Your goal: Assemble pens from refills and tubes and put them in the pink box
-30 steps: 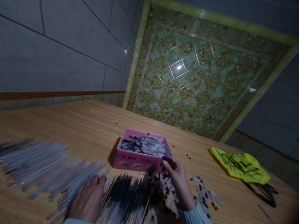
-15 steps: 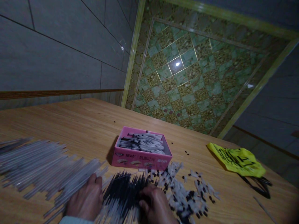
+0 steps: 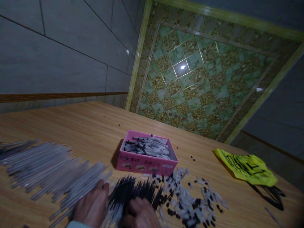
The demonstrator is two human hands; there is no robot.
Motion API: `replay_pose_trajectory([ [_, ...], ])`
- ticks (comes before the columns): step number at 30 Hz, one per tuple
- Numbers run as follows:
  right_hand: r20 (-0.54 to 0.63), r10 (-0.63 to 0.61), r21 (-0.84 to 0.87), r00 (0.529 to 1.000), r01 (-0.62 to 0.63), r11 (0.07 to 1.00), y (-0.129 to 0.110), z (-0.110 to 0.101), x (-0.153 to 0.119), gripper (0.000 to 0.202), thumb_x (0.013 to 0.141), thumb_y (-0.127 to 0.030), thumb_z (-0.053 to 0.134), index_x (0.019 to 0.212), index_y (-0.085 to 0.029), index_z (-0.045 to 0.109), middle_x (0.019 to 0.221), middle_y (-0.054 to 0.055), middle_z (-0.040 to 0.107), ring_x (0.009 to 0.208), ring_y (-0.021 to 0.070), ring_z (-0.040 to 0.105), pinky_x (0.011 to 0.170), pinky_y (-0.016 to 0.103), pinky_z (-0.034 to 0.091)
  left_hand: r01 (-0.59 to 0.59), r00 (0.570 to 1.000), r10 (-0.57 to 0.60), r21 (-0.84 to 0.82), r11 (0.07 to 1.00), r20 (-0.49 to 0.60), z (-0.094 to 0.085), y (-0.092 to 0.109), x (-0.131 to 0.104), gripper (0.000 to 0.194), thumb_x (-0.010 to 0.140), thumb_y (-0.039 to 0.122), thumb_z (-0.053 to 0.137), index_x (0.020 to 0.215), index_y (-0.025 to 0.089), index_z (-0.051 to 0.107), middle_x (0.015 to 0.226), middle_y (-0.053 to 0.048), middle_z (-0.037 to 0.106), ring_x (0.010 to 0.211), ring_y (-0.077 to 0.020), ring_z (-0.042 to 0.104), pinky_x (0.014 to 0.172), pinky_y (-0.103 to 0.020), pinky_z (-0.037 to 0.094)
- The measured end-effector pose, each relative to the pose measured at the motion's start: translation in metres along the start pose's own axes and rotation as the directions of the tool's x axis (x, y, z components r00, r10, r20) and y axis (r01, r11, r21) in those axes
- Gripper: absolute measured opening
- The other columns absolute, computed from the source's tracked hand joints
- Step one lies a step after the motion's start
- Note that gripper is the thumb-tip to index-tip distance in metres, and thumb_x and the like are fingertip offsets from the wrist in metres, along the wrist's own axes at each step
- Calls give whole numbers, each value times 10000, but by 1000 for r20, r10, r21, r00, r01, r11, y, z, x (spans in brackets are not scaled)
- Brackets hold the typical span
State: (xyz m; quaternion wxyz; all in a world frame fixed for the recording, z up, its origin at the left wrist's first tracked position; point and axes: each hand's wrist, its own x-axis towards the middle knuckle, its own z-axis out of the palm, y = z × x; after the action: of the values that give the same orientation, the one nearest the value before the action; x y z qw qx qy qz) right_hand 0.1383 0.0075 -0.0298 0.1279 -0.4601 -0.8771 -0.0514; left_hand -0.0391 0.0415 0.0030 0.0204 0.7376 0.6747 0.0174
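Note:
My left hand [image 3: 92, 202] rests with curled fingers at the right end of a row of clear plastic tubes [image 3: 73, 180], which look like pen barrels. Whatever its fingertips hold is hidden. To its right lies a dense bunch of thin, black-filled pen refills [image 3: 123, 190], their pointed ends facing away from me. My right hand [image 3: 142, 212] is closed low over this bunch, its fingertips out of sight beneath it. Just beyond the hands stands a pink box [image 3: 146, 166] filled with white and black stick-like pieces [image 3: 149, 147].
Small translucent and black plug-like parts [image 3: 190, 202] are scattered right of the box. Farther right lie a yellow bag with black print [image 3: 247, 166] and a black strap [image 3: 268, 194]. A few black specks dot the wooden table [image 3: 95, 126]. Beyond its edge is the tiled floor [image 3: 190, 79].
My right hand has moved left and toward me over the refills. The left hand stays by the tubes. The whole view has shifted slightly.

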Motion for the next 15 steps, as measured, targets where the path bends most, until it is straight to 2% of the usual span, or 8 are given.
replay_pose_trajectory([
  [4, -88, 111, 53, 990, -107, 993, -5, 7, -3, 188, 641, -275, 728, 643, -199, 556, 628, -31, 613, 596, 147, 551, 588, 274, 353, 8, 1000, -8, -10, 1000, 5, 1, 1, -2, 300, 795, 80, 343, 945, 133, 598, 1089, -182, 593, 773, -278, 666, 633, -404, 480],
  [7, -255, 137, 65, 957, -124, 990, -4, 9, -4, 224, 648, -317, 706, 596, -206, 519, 549, -32, 576, 513, 137, 527, 515, 272, 332, 4, 1000, -4, -33, 999, -9, -1, 1, -4, 292, 787, 86, 351, 953, 113, 590, 1085, -199, 602, 806, -290, 659, 659, -406, 475],
  [9, -376, 69, 78, 924, -43, 996, -1, 8, -5, 282, 725, -364, 636, 550, -210, 477, 505, -38, 543, 471, 128, 505, 464, 274, 295, 2, 1000, -3, -58, 998, -22, -4, 0, -4, 289, 787, 88, 341, 945, 110, 582, 1001, -189, 636, 809, -297, 658, 668, -407, 471],
  [12, -494, -127, 55, 860, 176, 983, 5, -1, -4, 399, 897, -378, 401, 537, -221, 473, 481, -37, 526, 460, 126, 500, 420, 272, 247, -4, 999, -2, -129, 992, -48, -8, -4, -3, 294, 822, 132, 297, 921, 140, 574, 862, -152, 672, 759, -291, 664, 655, -401, 473],
  [14, -558, -179, 69, 810, 260, 963, 9, -11, -3, 423, 941, -344, 303, 590, -231, 511, 498, -30, 551, 460, 117, 512, 401, 247, 267, -82, 989, 29, -376, 923, -145, -9, -6, -1, 267, 840, 204, 332, 936, 168, 579, 911, -140, 678, 823, -275, 653, 724, -381, 472],
  [15, -596, -161, 105, 787, 274, 956, 11, -17, -3, 396, 943, -331, 300, 637, -231, 531, 520, -23, 574, 467, 111, 527, 400, 226, 304, -132, 979, 19, -556, 821, -204, -9, -5, 0, 243, 834, 247, 386, 957, 185, 587, 962, -130, 676, 883, -266, 639, 774, -359, 466],
])
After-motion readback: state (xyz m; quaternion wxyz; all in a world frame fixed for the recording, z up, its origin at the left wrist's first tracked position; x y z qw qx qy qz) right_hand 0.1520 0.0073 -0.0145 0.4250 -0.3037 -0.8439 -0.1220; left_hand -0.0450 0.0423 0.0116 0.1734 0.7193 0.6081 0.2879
